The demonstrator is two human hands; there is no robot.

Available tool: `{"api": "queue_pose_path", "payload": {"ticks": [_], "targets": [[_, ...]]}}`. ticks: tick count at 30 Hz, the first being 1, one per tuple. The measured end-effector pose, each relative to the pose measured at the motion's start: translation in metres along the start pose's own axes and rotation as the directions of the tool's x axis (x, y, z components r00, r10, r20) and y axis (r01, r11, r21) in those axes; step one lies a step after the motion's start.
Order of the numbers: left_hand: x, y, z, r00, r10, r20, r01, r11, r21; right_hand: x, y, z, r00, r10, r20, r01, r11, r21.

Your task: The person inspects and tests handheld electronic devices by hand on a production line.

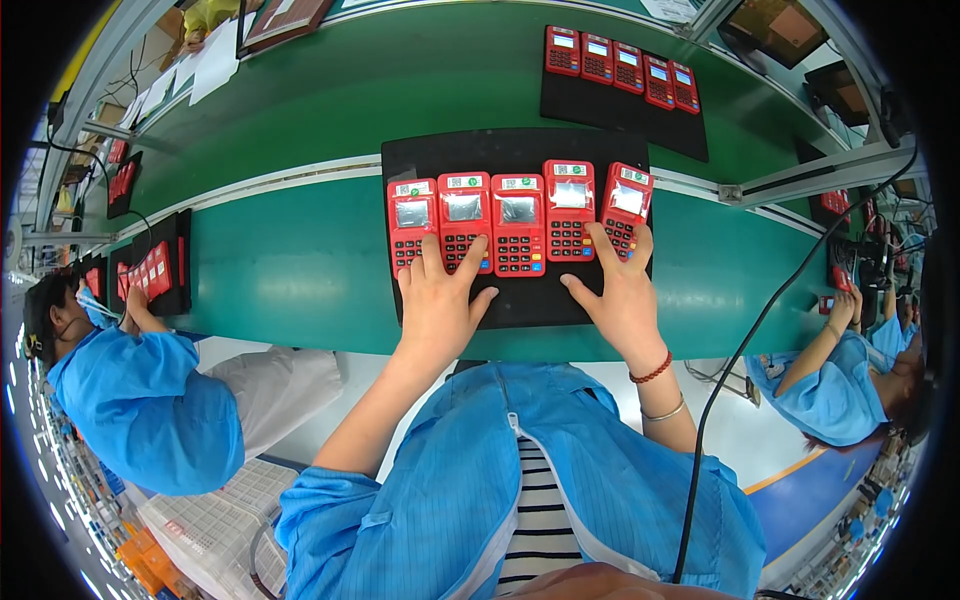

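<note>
Several red handheld card terminals with keypads and small screens stand side by side on a black mat [530, 303]. Fingers of my left hand [440, 300] are spread over the keypads of the leftmost terminal [411, 213] and the one beside it [464, 207]. My right hand [624, 295] is spread too, its fingertips at the keypads of the rightmost terminal [628, 200], which is tilted, and its left neighbour [570, 195]. Between the hands lies the middle terminal [518, 225], apart from both. Its screen looks dark grey, while the two on the right look paler.
Beyond a metal rail [300, 182], a second black mat [600, 108] carries more red terminals [627, 68]. Co-workers in blue sit at the left [150, 400] and right [840, 385], handling red devices. A black cable [735, 350] hangs down on my right. A white crate [215, 520] stands lower left.
</note>
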State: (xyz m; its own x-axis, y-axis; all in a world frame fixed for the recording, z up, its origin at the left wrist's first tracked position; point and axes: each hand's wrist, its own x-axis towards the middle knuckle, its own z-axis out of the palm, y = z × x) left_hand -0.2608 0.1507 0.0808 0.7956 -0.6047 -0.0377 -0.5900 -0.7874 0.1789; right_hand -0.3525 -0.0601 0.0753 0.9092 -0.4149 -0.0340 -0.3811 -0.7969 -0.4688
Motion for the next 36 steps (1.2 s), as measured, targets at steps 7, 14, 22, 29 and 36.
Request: {"api": "queue_pose_path", "payload": {"ticks": [7, 14, 22, 29, 36], "targets": [[-0.0009, -0.001, 0.0035, 0.995, 0.044, -0.086, -0.04, 0.998, 0.049, -0.0004, 0.0002, 0.0006, 1.0, -0.002, -0.002, 0.002, 1.0, -0.003], [-0.0016, -0.0004, 0.0035, 0.993, 0.055, -0.105, -0.049, 0.997, 0.06, -0.0007, 0.0011, 0.0004, 1.0, -0.005, -0.001, 0.005, 1.0, 0.003], [-0.0006, 0.0028, 0.0, 1.0, -0.009, -0.005, 0.009, 1.0, -0.004, -0.0009, 0.0016, 0.0, 1.0, -0.009, -0.01, 0.009, 1.0, -0.006], [-0.0016, 0.0009, 0.0019, 0.999, 0.014, -0.046, -0.012, 0.999, 0.033, -0.001, -0.0003, -0.0004, 1.0, 0.003, 0.004, -0.003, 1.0, -0.014], [-0.0016, 0.0011, 0.002, 0.996, 0.037, -0.077, -0.033, 0.998, 0.054, -0.0011, 0.0011, -0.0002, 1.0, 0.004, 0.006, -0.004, 1.0, -0.007]]}}
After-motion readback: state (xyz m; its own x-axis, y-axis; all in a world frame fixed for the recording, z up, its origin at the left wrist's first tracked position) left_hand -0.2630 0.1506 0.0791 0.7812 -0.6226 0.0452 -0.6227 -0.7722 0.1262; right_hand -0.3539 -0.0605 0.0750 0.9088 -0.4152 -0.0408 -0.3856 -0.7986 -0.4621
